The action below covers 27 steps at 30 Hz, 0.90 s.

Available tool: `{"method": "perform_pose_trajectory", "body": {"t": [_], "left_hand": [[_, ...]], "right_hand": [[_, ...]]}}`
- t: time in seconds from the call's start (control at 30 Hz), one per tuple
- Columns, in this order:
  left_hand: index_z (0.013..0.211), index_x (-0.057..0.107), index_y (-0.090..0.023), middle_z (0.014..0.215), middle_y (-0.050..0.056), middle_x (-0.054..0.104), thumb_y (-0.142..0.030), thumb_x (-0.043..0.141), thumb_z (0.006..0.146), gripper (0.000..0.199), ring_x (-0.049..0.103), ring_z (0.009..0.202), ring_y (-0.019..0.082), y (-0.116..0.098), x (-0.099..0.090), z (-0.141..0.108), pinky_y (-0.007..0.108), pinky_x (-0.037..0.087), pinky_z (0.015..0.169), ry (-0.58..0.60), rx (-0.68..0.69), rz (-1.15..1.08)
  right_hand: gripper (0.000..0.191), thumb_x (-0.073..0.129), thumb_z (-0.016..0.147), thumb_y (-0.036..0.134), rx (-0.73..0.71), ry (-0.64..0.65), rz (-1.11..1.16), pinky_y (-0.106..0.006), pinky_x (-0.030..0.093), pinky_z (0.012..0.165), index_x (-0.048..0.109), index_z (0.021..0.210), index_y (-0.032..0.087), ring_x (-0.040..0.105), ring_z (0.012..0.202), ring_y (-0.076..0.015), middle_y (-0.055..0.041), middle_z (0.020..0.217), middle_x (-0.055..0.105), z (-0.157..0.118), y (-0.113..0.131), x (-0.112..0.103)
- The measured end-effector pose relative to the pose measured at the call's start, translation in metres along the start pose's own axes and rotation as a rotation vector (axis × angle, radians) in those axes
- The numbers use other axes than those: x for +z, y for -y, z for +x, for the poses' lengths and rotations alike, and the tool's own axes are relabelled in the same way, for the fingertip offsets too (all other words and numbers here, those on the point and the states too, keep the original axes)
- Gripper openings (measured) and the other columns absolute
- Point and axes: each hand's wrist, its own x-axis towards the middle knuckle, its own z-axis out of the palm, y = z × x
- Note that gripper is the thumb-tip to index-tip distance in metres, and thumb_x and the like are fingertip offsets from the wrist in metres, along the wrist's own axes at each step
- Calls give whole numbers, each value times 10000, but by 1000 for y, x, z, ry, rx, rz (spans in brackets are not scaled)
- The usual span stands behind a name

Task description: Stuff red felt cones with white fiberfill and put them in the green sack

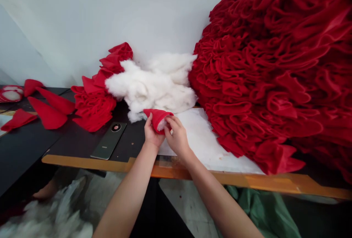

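A small red cone-shaped felt piece (pixel 156 118) is held above the front of the dark table, its open end toward the right with white stuffing (pixel 162 125) showing inside. My left hand (pixel 153 132) wraps round its left and lower side. At the opening, my right hand (pixel 176 132) has its fingers bent on the rim and beside the stuffing. Just behind my hands lies a heap of fluffy white stuffing (pixel 154 88). White paper (pixel 200 139) covers the table under and right of my right hand.
A huge pile of red felt pieces (pixel 264 77) fills the right side. Left are a smaller red stack (pixel 95 106), a dark phone (pixel 109 141) and several red cones (pixel 49 113). Orange tape (pixel 247 180) runs along the table edge. More stuffing (pixel 55 212) lies below, lower left.
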Motion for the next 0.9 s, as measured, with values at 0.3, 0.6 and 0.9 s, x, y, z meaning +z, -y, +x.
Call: {"method": "perform_pose_trajectory", "body": {"t": [0.3,0.6,0.9], "left_hand": [[840,622,-144,798,60,673,-359,476,864,261,646,754,175,0,1,-1,303,498,805,7,35,3],[871,639,-119,807,80,681,-382,461,863,317,652,764,188,1,3,-3,310,498,815,-4,85,98],[843,646,-106,793,96,682,-403,443,877,361,657,745,198,0,2,-4,319,511,795,3,28,95]], "right_hand": [[238,447,853,149,96,-88,64,-395,525,845,622,1010,188,590,990,-219,-120,1047,607,-3,14,-8],[305,546,736,137,238,-102,94,-411,514,869,591,1034,180,561,977,-231,-110,1052,553,4,22,18],[161,520,771,107,153,-162,53,-361,552,763,579,891,197,556,862,-193,-71,930,506,-5,18,12]]}}
